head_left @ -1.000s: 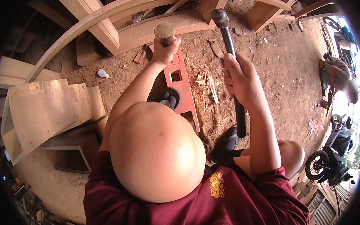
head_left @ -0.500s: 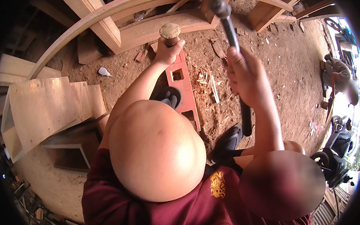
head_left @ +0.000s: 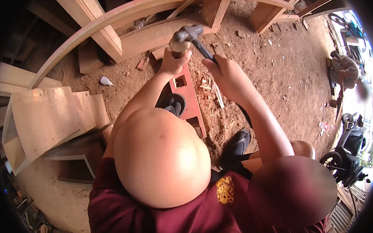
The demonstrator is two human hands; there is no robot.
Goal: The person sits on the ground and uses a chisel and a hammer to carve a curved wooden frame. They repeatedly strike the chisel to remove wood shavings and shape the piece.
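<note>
My left hand is closed round the wooden handle of a chisel, whose frayed, mushroomed top sticks up above my fist. The chisel's blade is hidden below the hand. In my right hand is a hammer with a metal head and dark handle; its head is at the chisel's top, partly covering it. Beneath my left hand runs a reddish wooden beam with rectangular holes cut in it. My foot in a dark sandal is against the beam's left side.
Wood chips lie on the dirt floor right of the beam. A curved wooden frame arches across the far side. Wooden boards stand at the left. Another person is bent over at the far right, near a parked motorbike.
The hammer has swung down and left, from raised at the right to the chisel's top. My left hand keeps its hold on the chisel.
</note>
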